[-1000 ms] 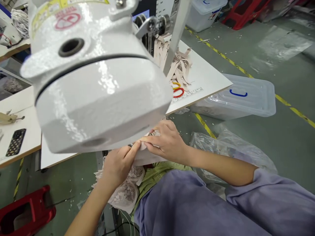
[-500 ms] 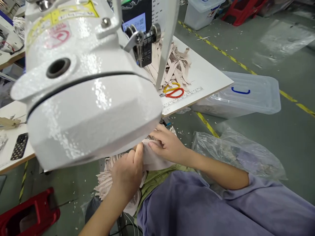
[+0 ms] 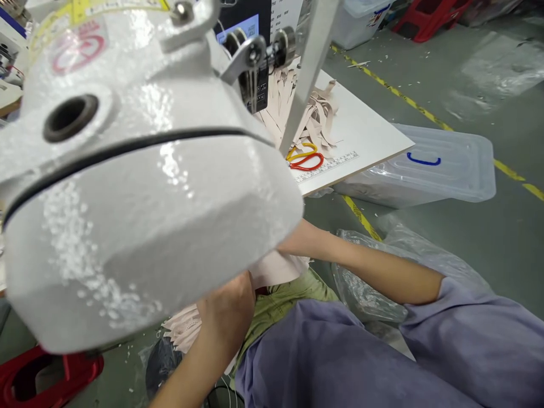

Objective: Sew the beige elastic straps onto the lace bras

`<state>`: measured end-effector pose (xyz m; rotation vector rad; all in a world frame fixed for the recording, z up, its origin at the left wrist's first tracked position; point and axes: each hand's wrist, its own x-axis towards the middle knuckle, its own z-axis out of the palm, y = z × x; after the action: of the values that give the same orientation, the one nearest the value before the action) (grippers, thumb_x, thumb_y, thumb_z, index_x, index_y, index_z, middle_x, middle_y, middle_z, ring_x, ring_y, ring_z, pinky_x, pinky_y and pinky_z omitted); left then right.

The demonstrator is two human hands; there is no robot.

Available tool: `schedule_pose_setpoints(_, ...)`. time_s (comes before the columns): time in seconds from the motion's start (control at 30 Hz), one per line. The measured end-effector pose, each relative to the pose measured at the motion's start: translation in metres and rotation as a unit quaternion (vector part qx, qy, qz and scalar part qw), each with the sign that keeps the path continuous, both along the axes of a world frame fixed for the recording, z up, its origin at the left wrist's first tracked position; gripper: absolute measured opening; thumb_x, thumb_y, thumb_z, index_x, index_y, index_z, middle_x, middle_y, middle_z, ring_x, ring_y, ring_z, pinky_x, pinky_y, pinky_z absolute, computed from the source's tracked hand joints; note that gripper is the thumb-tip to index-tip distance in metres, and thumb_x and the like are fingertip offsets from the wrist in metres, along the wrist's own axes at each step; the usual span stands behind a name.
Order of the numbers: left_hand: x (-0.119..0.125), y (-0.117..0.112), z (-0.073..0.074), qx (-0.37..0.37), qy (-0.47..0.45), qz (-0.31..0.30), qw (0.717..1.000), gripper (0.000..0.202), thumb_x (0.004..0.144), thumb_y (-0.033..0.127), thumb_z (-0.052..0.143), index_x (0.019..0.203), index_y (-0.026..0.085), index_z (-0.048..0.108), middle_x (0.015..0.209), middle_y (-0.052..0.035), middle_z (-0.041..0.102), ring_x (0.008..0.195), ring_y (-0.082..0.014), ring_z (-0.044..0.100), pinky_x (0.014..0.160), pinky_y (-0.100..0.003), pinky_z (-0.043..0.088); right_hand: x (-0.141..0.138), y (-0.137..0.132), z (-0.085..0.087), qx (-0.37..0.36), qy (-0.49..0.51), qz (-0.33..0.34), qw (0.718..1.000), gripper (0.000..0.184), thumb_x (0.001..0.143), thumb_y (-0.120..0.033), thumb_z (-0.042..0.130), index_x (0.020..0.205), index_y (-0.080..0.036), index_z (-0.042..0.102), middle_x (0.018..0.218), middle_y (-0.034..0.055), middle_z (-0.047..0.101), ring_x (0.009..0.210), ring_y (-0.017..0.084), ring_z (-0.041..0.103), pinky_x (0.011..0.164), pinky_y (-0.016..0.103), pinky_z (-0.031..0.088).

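Minding the pale cloth (image 3: 278,269) is my business here: it lies under the lower edge of the machine's head (image 3: 170,204), its near part showing between my two wrists, above the green cloth (image 3: 276,300) on my lap. The rest of it is hidden behind that white casing. My left hand (image 3: 236,294) is just beside the cloth's left side, its back and wrist showing; my right hand (image 3: 296,241) lies over its far right part, half covered by the head. The fingers of both are out of sight, so I can't tell whether they pinch, press flat or lie loose. To do this well, I'd judge, I should hold the cloth smooth and level between both hands, with even, light tension, fingertips well away from wherever the needle is, which I can't see. The edge to mind is the head's bottom rim, close over both hands; lifting would knock knuckles, so sliding low toward my lap looks safer. Left of my left forearm, pale frilled pieces (image 3: 185,328) could snag on it. Beyond the head, the table (image 3: 369,130) ends in a bare corner, with scissors (image 3: 309,161) and a ruler (image 3: 335,167) near its front edge. My right elbow has the most room, out over the floor, above the plastic bag (image 3: 369,289) and short of the tub (image 3: 454,158).
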<state>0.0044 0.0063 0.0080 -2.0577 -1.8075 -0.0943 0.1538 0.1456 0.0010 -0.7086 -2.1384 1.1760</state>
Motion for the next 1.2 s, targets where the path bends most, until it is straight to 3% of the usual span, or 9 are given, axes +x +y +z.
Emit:
schedule_pose_setpoints(0.2,0.004,-0.001,0.002,-0.007,0.009,0.01,1.0,0.024,0.084,0.01,0.052,0.102,0.016,0.066,0.05,0.0001,0.053,0.039,-0.0159,0.044,0.046,-0.031,0.017,0.0,0.003,0.001,-0.004,-0.001,0.011,1.0,0.033,0.082,-0.017,0.06,0.11,-0.026,0.073,0.128,0.0031,0.065,0.119,0.025,0.062,0.105,0.041,0.05)
schedule_pose_setpoints(0.5,0.007,-0.001,0.0,-0.001,-0.024,-0.004,1.0,0.039,0.084,0.01,0.051,0.122,0.013,0.058,0.049,0.003,0.05,0.04,-0.0155,0.046,0.045,-0.03,0.021,0.005,0.005,-0.012,0.002,0.024,-0.005,1.0,0.033,0.08,-0.019,0.06,0.11,-0.025,0.072,0.129,0.0026,0.065,0.123,0.025,0.059,0.109,0.043,0.046)
schedule_pose_setpoints(0.67,-0.002,-0.005,-0.005,0.01,-0.053,-0.001,0.999,0.033,0.09,0.015,0.05,0.122,0.014,0.058,0.051,0.0035,0.053,0.042,-0.0143,0.047,0.046,-0.03,0.024,0.008,0.001,-0.019,-0.018,0.025,-0.013,0.999,0.039,0.082,-0.025,0.061,0.121,-0.025,0.067,0.134,0.005,0.061,0.119,0.024,0.06,0.095,0.036,0.055)
schedule_pose_setpoints(0.83,-0.003,-0.005,-0.004,0.005,-0.1,-0.01,0.995,0.029,0.092,0.014,0.048,0.118,0.015,0.061,0.055,0.0013,0.058,0.048,-0.0149,0.055,0.046,-0.03,0.025,0.01,0.0,-0.021,-0.009,0.006,-0.029,1.0,0.04,0.081,-0.024,0.061,0.121,-0.024,0.065,0.132,0.0054,0.061,0.097,0.019,0.065,0.086,0.035,0.055)
schedule_pose_setpoints(0.97,-0.005,-0.008,-0.007,0.014,-0.125,-0.019,0.992,0.031,0.094,0.016,0.048,0.123,0.016,0.059,0.057,0.0014,0.061,0.049,-0.0149,0.057,0.048,-0.029,0.026,0.013,-0.001,-0.021,-0.033,-0.012,-0.039,0.999,0.038,0.081,-0.024,0.061,0.119,-0.021,0.063,0.127,0.0074,0.06,0.074,0.012,0.059,0.073,0.03,0.052)
schedule_pose_setpoints(1.1,-0.01,-0.018,-0.011,-0.004,-0.209,0.028,0.977,0.03,0.097,0.025,0.049,0.125,0.018,0.056,0.078,-0.0027,0.071,0.063,-0.0159,0.064,0.055,-0.026,0.037,0.015,-0.007,-0.021,-0.023,-0.016,-0.039,0.999,0.035,0.083,-0.026,0.063,0.117,-0.021,0.06,0.118,0.0057,0.06,0.069,0.01,0.053,0.068,0.026,0.047)
schedule_pose_setpoints(1.2,-0.014,-0.025,-0.011,-0.008,-0.344,0.084,0.935,0.03,0.096,0.037,0.052,0.116,0.016,0.056,0.094,-0.008,0.07,0.08,-0.0191,0.067,0.063,-0.026,0.046,0.019,-0.008,-0.024,-0.04,-0.025,-0.042,0.998,0.035,0.085,-0.032,0.064,0.117,-0.02,0.058,0.109,0.0046,0.063,0.069,0.01,0.053,0.064,0.025,0.044)
